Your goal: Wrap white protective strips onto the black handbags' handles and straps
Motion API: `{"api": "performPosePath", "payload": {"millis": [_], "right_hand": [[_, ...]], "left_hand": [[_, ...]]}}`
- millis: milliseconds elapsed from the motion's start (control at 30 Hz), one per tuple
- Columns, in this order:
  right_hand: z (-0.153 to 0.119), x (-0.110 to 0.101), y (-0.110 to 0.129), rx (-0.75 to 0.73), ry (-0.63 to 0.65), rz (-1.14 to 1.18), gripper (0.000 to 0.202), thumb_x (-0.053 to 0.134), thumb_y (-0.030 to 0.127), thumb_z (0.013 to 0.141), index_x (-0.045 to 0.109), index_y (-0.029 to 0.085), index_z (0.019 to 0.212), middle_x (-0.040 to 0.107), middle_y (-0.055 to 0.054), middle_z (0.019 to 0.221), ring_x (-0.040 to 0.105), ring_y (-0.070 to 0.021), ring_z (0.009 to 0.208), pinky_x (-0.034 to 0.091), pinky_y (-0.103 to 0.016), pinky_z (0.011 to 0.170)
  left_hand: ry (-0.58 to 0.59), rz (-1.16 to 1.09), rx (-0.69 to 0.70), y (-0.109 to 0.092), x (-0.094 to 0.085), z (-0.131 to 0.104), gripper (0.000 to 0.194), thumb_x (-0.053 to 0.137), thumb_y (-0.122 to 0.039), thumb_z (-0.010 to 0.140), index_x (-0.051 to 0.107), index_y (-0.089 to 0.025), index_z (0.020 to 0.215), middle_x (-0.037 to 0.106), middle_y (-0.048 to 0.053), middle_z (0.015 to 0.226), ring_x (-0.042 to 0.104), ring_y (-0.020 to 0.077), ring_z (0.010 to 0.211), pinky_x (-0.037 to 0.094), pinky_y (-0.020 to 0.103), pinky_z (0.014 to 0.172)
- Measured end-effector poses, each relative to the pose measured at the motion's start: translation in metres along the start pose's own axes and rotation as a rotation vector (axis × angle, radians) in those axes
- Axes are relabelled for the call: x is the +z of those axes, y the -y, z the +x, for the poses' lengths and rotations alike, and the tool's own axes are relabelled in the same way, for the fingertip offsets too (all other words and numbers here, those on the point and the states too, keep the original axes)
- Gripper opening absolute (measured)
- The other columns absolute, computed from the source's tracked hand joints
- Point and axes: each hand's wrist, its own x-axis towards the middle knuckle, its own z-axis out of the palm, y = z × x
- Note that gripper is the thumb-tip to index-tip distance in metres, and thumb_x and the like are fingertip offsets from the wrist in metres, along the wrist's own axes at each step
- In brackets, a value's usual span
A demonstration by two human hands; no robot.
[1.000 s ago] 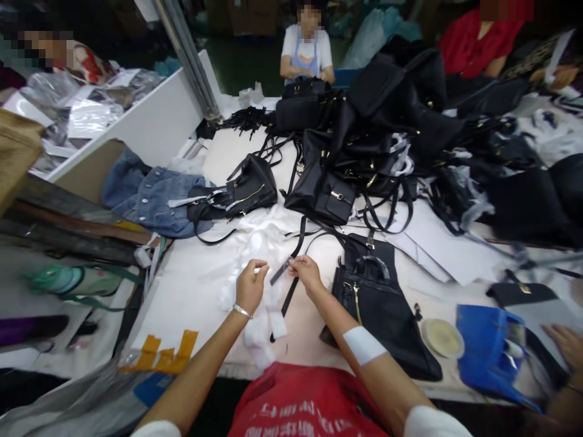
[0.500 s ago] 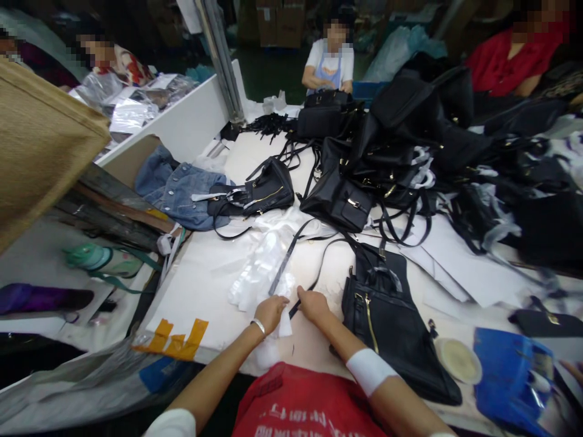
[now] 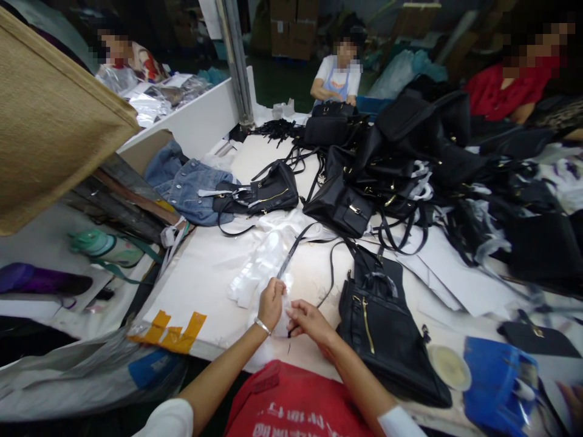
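Note:
At the near edge of the white table, my left hand (image 3: 272, 303) is closed on a thin black strap (image 3: 296, 243), with white plastic film (image 3: 262, 261) beside and under it. Close to its right, my right hand (image 3: 307, 321) has its fingers bent together at the film and the strap's lower end; what they pinch is too small to make out. The strap belongs with a black backpack (image 3: 394, 340) with a gold zipper, lying flat to the right of my hands. A second thin strap loops from the bag's top toward my right hand.
Black bags (image 3: 337, 206) are heaped at the back and right. A denim jacket (image 3: 186, 188) and another black bag (image 3: 277, 188) lie at the back left. A blue pouch (image 3: 496, 382) and round container (image 3: 450, 367) sit at right. People work across the table.
My left hand has moved up along the strap. My right hand has shifted slightly down and its fingers have spread a little from their earlier pinch. The view has tilted slightly.

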Motion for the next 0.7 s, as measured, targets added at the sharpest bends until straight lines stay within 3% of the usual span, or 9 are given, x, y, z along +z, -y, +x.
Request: {"api": "performPosePath", "payload": {"millis": [67, 167, 300, 400, 600, 700], "right_hand": [[-0.002, 0.014, -0.007, 0.036, -0.036, 0.227, 0.038, 0.062, 0.053, 0.070, 0.053, 0.017, 0.080, 0.057, 0.002, 0.064, 0.057, -0.0113, 0.055, 0.045, -0.022, 0.051], [-0.003, 0.019, -0.015, 0.029, -0.142, 0.250, 0.036, 0.064, 0.049, 0.068, 0.049, 0.017, 0.069, 0.055, 0.004, 0.054, 0.049, -0.0078, 0.046, 0.039, -0.019, 0.046], [-0.003, 0.002, -0.019, -0.045, -0.243, 0.058, 0.032, 0.062, 0.046, 0.071, 0.047, 0.018, 0.064, 0.051, 0.006, 0.048, 0.043, -0.0075, 0.041, 0.032, -0.019, 0.043], [-0.004, -0.009, -0.020, -0.114, -0.293, -0.122, 0.028, 0.061, 0.043, 0.072, 0.049, 0.018, 0.063, 0.050, 0.006, 0.047, 0.044, -0.0087, 0.044, 0.032, -0.019, 0.045], [-0.006, -0.010, -0.030, -0.102, -0.238, -0.127, 0.024, 0.053, 0.041, 0.078, 0.053, 0.018, 0.073, 0.050, 0.005, 0.052, 0.047, -0.0101, 0.046, 0.035, -0.020, 0.047], [-0.003, -0.007, -0.037, -0.093, -0.205, -0.176, 0.020, 0.048, 0.036, 0.081, 0.055, 0.018, 0.075, 0.051, 0.005, 0.053, 0.048, -0.0099, 0.047, 0.035, -0.019, 0.047]], "left_hand": [[-0.004, -0.009, -0.003, -0.003, 0.003, -0.003, 0.033, 0.030, -0.040, 0.092, 0.050, -0.019, 0.075, 0.051, -0.002, 0.067, 0.050, 0.0127, 0.064, 0.037, 0.024, 0.063], [0.048, -0.040, -0.007, -0.001, 0.002, -0.007, 0.032, 0.034, -0.040, 0.091, 0.053, -0.018, 0.078, 0.053, -0.001, 0.070, 0.051, 0.0131, 0.068, 0.038, 0.024, 0.066], [0.326, -0.138, -0.055, 0.007, -0.010, -0.009, 0.029, 0.046, -0.043, 0.085, 0.058, -0.016, 0.086, 0.057, -0.001, 0.072, 0.051, 0.0126, 0.067, 0.038, 0.023, 0.063], [0.501, -0.210, -0.132, 0.012, -0.018, -0.007, 0.027, 0.058, -0.041, 0.077, 0.060, -0.014, 0.077, 0.055, -0.002, 0.065, 0.048, 0.0112, 0.061, 0.037, 0.022, 0.059], [0.479, -0.334, -0.202, 0.013, -0.023, -0.004, 0.025, 0.062, -0.038, 0.075, 0.060, -0.014, 0.073, 0.057, -0.001, 0.064, 0.049, 0.0108, 0.060, 0.038, 0.023, 0.060], [0.485, -0.316, -0.158, 0.009, -0.024, -0.006, 0.023, 0.062, -0.037, 0.075, 0.061, -0.014, 0.074, 0.060, 0.001, 0.070, 0.052, 0.0129, 0.066, 0.040, 0.025, 0.065]]}}
